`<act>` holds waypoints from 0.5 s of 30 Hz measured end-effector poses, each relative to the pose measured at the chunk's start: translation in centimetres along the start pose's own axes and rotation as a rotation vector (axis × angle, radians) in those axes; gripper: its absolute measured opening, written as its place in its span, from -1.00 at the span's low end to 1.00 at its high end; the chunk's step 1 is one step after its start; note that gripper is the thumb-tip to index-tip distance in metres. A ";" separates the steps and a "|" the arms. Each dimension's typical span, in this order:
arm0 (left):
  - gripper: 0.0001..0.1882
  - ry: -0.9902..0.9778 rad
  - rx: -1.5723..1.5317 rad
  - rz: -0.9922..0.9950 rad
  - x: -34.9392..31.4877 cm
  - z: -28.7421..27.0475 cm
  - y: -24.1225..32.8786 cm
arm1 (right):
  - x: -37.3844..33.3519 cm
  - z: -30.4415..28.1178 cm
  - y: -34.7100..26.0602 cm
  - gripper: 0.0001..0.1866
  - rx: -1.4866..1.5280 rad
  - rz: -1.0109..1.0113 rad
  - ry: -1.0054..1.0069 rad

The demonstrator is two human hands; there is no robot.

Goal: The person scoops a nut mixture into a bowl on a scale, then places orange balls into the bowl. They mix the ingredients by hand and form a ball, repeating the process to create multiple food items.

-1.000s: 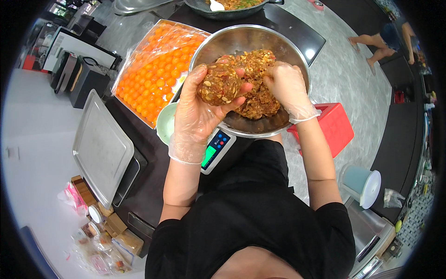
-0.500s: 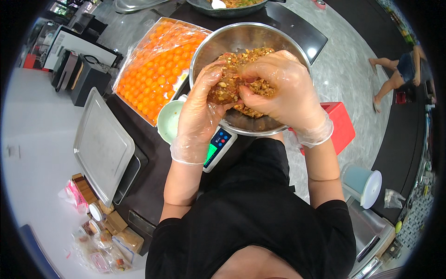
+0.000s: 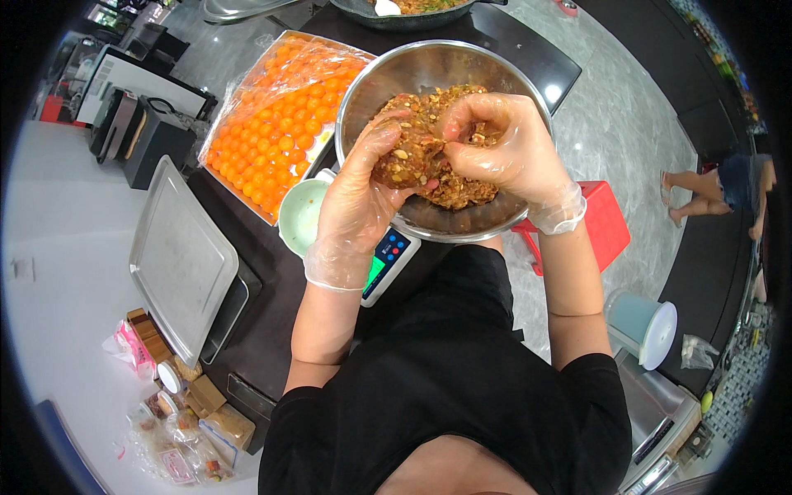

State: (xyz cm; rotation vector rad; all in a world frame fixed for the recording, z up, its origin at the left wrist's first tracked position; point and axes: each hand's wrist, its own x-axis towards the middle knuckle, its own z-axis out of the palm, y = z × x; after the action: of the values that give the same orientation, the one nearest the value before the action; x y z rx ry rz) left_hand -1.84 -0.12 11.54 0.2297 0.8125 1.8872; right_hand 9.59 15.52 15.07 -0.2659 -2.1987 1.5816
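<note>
My left hand [image 3: 351, 198], in a clear plastic glove, cups a brown lump of nut filling [image 3: 403, 158] flecked with pale nuts and seeds. Against the lump's right side, my right hand [image 3: 516, 153], gloved too, has its fingers curled and its thumb and forefinger pinching at the edge. Both hands are over a wide steel mixing bowl [image 3: 363, 89], where more of the loose filling [image 3: 462, 194] lies. A small pale green bowl [image 3: 299, 216] sits beside my left wrist, next to a digital kitchen scale [image 3: 396, 262] with a lit green display.
Left of the mixing bowl is a tray of orange yolk-like balls [image 3: 276, 140] under plastic film. A metal tray [image 3: 181, 256] lies farther left. A dark pan [image 3: 404, 18] stands beyond the bowl. To the right are a red stool [image 3: 606, 227] and a walking person [image 3: 709, 190].
My right hand has shifted slightly right, its fingers more curled, with more of the lump showing. My left hand stays around the lump. The person at the far right has moved along.
</note>
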 end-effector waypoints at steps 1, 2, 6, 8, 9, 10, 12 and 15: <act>-0.54 0.009 0.004 0.008 0.1 0.0 -0.2 | 0.0 0.0 0.1 -0.86 0.035 0.011 -0.002; -0.52 0.018 0.008 0.017 0.1 0.0 -0.3 | -0.1 -0.1 0.1 -0.86 0.067 0.031 0.002; -0.52 0.011 -0.010 0.005 0.3 -0.1 -0.2 | -0.2 -0.3 0.0 -0.88 0.123 0.073 -0.001; -0.52 0.001 -0.022 -0.004 0.3 -0.4 -0.2 | -0.3 -0.5 0.2 -0.89 0.134 0.077 -0.009; -0.52 0.006 -0.029 -0.009 0.3 -0.4 -0.2 | -0.4 -0.7 0.3 -0.89 0.148 0.080 -0.011; -0.52 0.009 -0.037 -0.015 0.3 -0.5 -0.2 | -0.4 -0.9 0.3 -0.90 0.161 0.083 -0.013; -0.53 0.015 -0.047 -0.021 0.3 -0.6 -0.1 | -0.6 -1.3 0.5 -0.89 0.172 0.085 -0.009; -0.53 0.023 -0.055 -0.019 0.3 -0.6 0.0 | -0.7 -1.4 0.5 -0.89 0.199 0.091 -0.014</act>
State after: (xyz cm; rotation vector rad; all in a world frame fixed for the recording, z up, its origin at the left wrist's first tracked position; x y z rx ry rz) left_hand -2.25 -0.15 11.08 0.1658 0.7741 1.8944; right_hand 10.77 16.66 14.82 -0.2991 -2.0451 1.8414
